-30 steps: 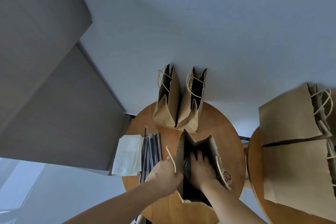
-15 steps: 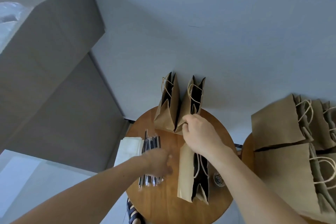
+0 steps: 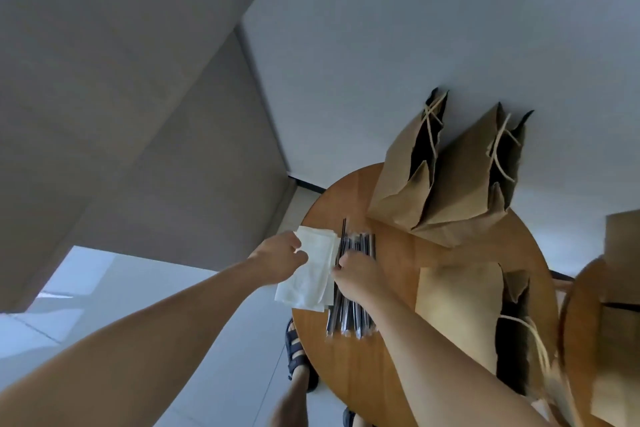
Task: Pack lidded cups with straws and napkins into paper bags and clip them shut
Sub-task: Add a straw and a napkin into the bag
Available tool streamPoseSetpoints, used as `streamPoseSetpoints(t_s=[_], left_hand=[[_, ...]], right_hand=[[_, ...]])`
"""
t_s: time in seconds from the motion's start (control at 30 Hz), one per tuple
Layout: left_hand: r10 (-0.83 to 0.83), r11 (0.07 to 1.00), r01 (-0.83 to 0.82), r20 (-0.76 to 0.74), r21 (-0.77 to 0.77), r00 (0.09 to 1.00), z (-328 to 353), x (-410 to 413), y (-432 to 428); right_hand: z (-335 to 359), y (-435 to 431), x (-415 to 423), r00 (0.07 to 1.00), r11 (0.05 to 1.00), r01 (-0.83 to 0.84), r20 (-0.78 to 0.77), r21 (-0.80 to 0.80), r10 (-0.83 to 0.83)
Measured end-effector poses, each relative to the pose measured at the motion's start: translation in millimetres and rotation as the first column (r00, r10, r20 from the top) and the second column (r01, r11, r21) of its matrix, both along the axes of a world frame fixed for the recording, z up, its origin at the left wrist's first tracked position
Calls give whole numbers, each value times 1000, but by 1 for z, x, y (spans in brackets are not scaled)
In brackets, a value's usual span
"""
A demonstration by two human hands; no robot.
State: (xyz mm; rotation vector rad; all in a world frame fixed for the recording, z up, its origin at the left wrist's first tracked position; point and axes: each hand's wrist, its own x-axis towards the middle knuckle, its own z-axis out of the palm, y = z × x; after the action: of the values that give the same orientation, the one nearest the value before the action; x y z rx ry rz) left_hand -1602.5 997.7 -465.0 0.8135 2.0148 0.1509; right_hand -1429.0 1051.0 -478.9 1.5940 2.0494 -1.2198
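A stack of white napkins (image 3: 313, 274) lies at the left edge of the round wooden table (image 3: 391, 350). My left hand (image 3: 280, 258) pinches the top napkin near its far corner. Beside the napkins lies a bundle of wrapped black straws (image 3: 353, 305). My right hand (image 3: 356, 274) rests on the bundle with fingertips curled at a straw. A brown paper bag (image 3: 460, 308) stands at the table's right, its top open. Two more handled paper bags (image 3: 408, 177) (image 3: 474, 180) stand at the far edge. No cup shows.
A second round table (image 3: 571, 340) at the right carries more brown bags (image 3: 623, 246). A grey wall panel rises to the left. Below the table edge are my sandalled feet (image 3: 299, 357) on pale floor tiles.
My right hand left the far bags and came back to the straws. My left hand shifted from the straws onto the napkins. The view swung left and closer.
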Motion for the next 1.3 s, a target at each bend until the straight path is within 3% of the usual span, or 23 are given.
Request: streamPoseSetpoints(t_s=[0.37,0.6,0.73,0.83,0.93,1.03,1.1,1.13,1.2,1.23,1.3], left_hand=[[120,993,-121,51,16,991,-68,-21,-1],[105,994,-107,76,18,992,-71,-26,-6],[138,989,-140,62,36,989,-63,-24,1],[203,979,-205,84,16,976,-55,-16,9],[327,944,-328,180,-25,928,-49,-4,12],[473,874,-473,415,-110,778,-44,9,13],[529,832,-531,520,-162,670,-41,18,15],[522,832,-532,539,-153,661,-41,21,15],[492,845,-526,525,-95,695,-44,28,18],[481,851,-522,499,-65,721,-44,30,19],[444,872,-490,448,-16,776,-45,34,21]], right_hand=[[-97,-21,-40,980,995,102,169,15,-103],[-102,-19,-41,983,991,134,121,13,-135],[-88,-16,-36,961,963,269,-58,-31,-271],[-72,-16,-33,827,867,464,-263,-181,-498],[-60,-15,-24,673,780,546,-395,-306,-625],[-50,-14,-10,494,680,545,-468,-490,-733],[-48,-15,3,435,640,517,-469,-568,-769],[-50,-15,10,427,629,522,-461,-576,-778],[-59,-16,24,407,604,609,-451,-514,-794],[-67,-16,32,440,613,680,-444,-402,-781],[-87,-16,48,655,701,709,-301,-72,-693]])
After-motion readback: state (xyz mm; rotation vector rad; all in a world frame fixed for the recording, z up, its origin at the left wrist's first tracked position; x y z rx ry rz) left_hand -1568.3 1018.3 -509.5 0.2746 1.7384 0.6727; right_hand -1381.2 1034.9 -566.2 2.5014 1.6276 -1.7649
